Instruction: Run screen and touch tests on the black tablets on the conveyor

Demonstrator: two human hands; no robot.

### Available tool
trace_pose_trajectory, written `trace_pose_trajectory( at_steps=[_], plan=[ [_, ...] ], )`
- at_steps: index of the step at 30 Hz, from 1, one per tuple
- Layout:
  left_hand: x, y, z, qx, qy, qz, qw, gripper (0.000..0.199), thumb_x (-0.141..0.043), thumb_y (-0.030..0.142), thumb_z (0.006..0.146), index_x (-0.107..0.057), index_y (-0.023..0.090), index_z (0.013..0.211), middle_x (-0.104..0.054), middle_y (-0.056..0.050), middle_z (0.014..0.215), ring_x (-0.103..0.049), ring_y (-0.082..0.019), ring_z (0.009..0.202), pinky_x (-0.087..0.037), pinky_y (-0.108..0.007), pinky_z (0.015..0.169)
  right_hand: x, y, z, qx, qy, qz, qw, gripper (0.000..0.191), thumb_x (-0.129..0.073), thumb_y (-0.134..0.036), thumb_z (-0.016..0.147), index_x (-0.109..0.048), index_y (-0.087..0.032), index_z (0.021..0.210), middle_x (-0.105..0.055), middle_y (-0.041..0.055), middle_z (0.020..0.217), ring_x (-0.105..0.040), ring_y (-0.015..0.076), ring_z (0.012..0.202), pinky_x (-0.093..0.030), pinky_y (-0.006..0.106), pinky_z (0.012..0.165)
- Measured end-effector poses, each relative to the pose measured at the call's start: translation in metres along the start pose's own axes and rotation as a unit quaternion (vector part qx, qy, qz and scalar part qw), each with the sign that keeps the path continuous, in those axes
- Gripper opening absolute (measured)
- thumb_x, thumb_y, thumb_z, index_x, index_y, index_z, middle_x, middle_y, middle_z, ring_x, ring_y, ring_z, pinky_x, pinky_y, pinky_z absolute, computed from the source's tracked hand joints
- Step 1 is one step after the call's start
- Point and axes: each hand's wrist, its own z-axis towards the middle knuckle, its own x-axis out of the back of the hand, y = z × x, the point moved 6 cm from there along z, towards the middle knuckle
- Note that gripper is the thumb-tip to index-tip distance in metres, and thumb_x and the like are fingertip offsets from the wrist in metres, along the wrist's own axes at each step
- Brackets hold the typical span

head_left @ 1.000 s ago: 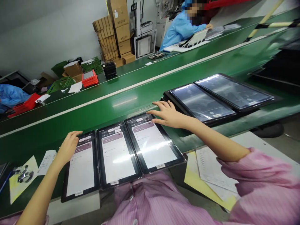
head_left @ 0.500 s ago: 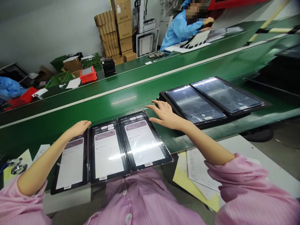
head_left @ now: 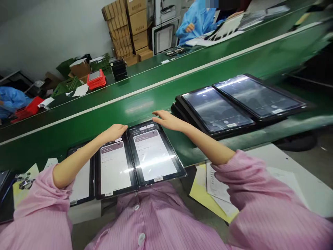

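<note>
Three tablets with lit white screens lie side by side on the green bench: a left one, a middle one and a right one. Over the top of the middle tablet is my left hand, its fingers together near the seam with the right tablet; whether it grips anything is hidden. My right hand is at the top right corner of the right tablet, thumb and fingers apart, holding nothing. Darker-screened tablets lie stacked to the right.
Papers and a yellow sheet lie on a white surface at lower right. Across the green belt are red cases, black stacked items and a person in blue. Another blue sleeve shows at far left.
My left hand has moved right, from the left tablet's top to the middle tablet's top. My right hand has shifted slightly left, to the right tablet's corner.
</note>
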Motion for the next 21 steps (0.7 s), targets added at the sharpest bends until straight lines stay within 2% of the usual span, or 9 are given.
trace_pose_trajectory(
  at_steps=[2, 5, 8, 11, 14, 17, 19, 21],
  plan=[
    [0.000, 0.013, 0.004, -0.008, -0.008, 0.000, 1.000, 0.057, -0.029, 0.056, 0.095, -0.070, 0.016, 0.091, -0.074, -0.012, 0.099, -0.067, -0.028, 0.093, -0.050, -0.036, 0.086, -0.004, -0.003, 0.008, -0.019, -0.030, 0.035, 0.999, 0.051, -0.043, -0.047, 0.102, -0.062, -0.011, 0.132, -0.062, 0.0185, 0.137, -0.057, 0.0292, 0.127, -0.040, 0.039, 0.110],
    [0.012, 0.012, 0.000, -0.004, 0.008, -0.004, 1.000, 0.064, -0.020, 0.053, 0.096, -0.068, 0.013, 0.109, -0.071, -0.015, 0.112, -0.065, -0.029, 0.102, -0.049, -0.040, 0.093, -0.006, -0.004, 0.014, -0.029, -0.055, 0.071, 0.996, 0.043, -0.045, -0.045, 0.102, -0.069, -0.012, 0.116, -0.069, 0.0147, 0.126, -0.063, 0.0271, 0.115, -0.044, 0.034, 0.100],
    [0.023, 0.002, -0.008, -0.029, 0.034, -0.022, 0.999, 0.073, -0.011, 0.058, 0.099, -0.066, 0.015, 0.121, -0.070, -0.013, 0.115, -0.064, -0.029, 0.107, -0.048, -0.043, 0.098, -0.008, -0.001, 0.020, -0.059, -0.065, 0.101, 0.991, 0.041, -0.048, -0.045, 0.101, -0.071, -0.013, 0.088, -0.073, 0.0091, 0.096, -0.064, 0.0227, 0.093, -0.045, 0.030, 0.085],
    [0.015, 0.003, -0.015, -0.111, 0.023, 0.009, 0.993, 0.067, -0.015, 0.055, 0.102, -0.062, 0.019, 0.134, -0.070, -0.011, 0.117, -0.064, -0.028, 0.108, -0.049, -0.042, 0.099, -0.013, 0.004, 0.028, -0.112, -0.070, 0.142, 0.981, 0.046, -0.050, -0.045, 0.100, -0.061, -0.015, 0.067, -0.062, 0.0026, 0.070, -0.056, 0.0159, 0.070, -0.041, 0.027, 0.070],
    [0.000, 0.006, -0.019, -0.166, -0.013, 0.058, 0.984, 0.063, -0.018, 0.047, 0.104, -0.053, 0.016, 0.146, -0.071, -0.012, 0.114, -0.067, -0.026, 0.103, -0.052, -0.040, 0.097, -0.014, 0.003, 0.034, -0.146, -0.070, 0.228, 0.960, 0.046, -0.052, -0.048, 0.099, -0.060, -0.015, 0.069, -0.057, -0.0007, 0.063, -0.049, 0.0118, 0.058, -0.038, 0.024, 0.060],
    [-0.003, -0.001, -0.019, -0.150, -0.041, 0.051, 0.986, 0.067, -0.013, 0.049, 0.104, -0.046, 0.017, 0.152, -0.068, -0.012, 0.129, -0.064, -0.026, 0.119, -0.050, -0.040, 0.105, -0.009, -0.006, 0.037, -0.142, -0.063, 0.308, 0.939, 0.051, -0.049, -0.057, 0.098, -0.060, -0.016, 0.072, -0.053, -0.0018, 0.060, -0.044, 0.0106, 0.053, -0.037, 0.024, 0.054],
    [0.002, -0.011, -0.016, -0.145, -0.058, 0.036, 0.987, 0.070, -0.017, 0.058, 0.102, -0.049, 0.018, 0.150, -0.061, -0.010, 0.143, -0.055, -0.028, 0.135, -0.044, -0.042, 0.114, -0.004, -0.013, 0.038, -0.112, -0.064, 0.250, 0.960, 0.053, -0.049, -0.061, 0.097, -0.062, -0.015, 0.074, -0.056, -0.0006, 0.062, -0.048, 0.0117, 0.056, -0.039, 0.024, 0.056],
    [0.009, -0.024, -0.010, -0.137, -0.077, 0.034, 0.987, 0.077, -0.028, 0.069, 0.096, -0.052, 0.018, 0.148, -0.055, -0.010, 0.149, -0.050, -0.031, 0.140, -0.039, -0.045, 0.117, -0.002, -0.018, 0.038, -0.095, -0.078, 0.150, 0.981, 0.048, -0.056, -0.057, 0.095, -0.067, -0.014, 0.077, -0.064, 0.0024, 0.071, -0.056, 0.0140, 0.066, -0.042, 0.024, 0.062]
  ],
)
